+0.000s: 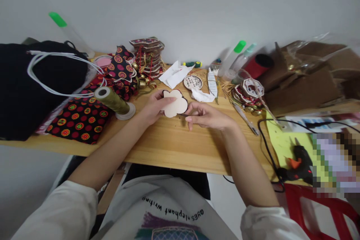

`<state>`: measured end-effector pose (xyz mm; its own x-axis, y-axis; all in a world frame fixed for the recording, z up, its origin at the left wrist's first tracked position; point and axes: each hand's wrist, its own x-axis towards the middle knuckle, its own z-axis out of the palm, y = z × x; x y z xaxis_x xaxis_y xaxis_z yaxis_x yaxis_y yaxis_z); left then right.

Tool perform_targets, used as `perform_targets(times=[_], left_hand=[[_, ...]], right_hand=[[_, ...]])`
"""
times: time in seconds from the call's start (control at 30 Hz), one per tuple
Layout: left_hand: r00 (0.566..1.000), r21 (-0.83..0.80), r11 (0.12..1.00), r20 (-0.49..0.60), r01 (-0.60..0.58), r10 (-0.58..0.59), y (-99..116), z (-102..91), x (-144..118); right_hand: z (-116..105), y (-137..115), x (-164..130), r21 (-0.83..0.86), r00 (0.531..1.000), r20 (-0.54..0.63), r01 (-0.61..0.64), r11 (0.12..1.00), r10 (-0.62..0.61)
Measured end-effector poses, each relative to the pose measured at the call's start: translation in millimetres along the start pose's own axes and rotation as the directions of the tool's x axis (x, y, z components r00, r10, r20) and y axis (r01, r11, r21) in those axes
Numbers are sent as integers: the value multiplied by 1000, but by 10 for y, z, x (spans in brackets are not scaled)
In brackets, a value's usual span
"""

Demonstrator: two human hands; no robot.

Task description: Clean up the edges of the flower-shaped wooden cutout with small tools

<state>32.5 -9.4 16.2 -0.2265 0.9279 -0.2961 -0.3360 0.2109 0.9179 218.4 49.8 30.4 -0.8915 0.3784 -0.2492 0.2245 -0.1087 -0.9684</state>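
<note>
Grey wall (pixel 180 7) backs a long wooden table (pixel 168 146), with patterned cloth (pixel 78 120) heaped at the left. Over the middle are the left hand (pixel 154 107) and right hand (pixel 206 116): the left pinches a flower-shaped wooden piece (pixel 174 105), thumb across its face, while the right curls at its right edge. It looks light and stiff, perhaps brittle at the rim; I'd hold it flat by a lobe. Smallest is a dark sliver (pixel 183 115) beside the right fingers (gripped or not, I can't tell).

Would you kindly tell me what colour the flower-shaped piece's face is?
The flower-shaped piece has a pale cream face, in the head view.
</note>
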Motion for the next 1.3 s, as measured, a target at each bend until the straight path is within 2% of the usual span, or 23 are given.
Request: perform_targets(times=[0.47,0.67,0.83,1.1,1.3], left_hand=[[1000,-25,1000,-24,-11,10,-14,32,-15],[999,-106,994,-14,40,-42,-21,26,11],[998,-109,992,11,63,-62,-20,45,14],[991,-178,984,-134,-31,7,72,-34,67],[994,-155,988,-112,-12,-5,74,-27,48]], right_hand=[[-25,13,-7,-3,1000,10,-4,1000,4],[-13,2,-3,33,1000,20,13,999,-13],[-19,3,-11,37,1000,17,9,999,-9],[-15,35,0,48,999,23,-48,998,46],[3,21,3,1,999,-9,-36,999,36]])
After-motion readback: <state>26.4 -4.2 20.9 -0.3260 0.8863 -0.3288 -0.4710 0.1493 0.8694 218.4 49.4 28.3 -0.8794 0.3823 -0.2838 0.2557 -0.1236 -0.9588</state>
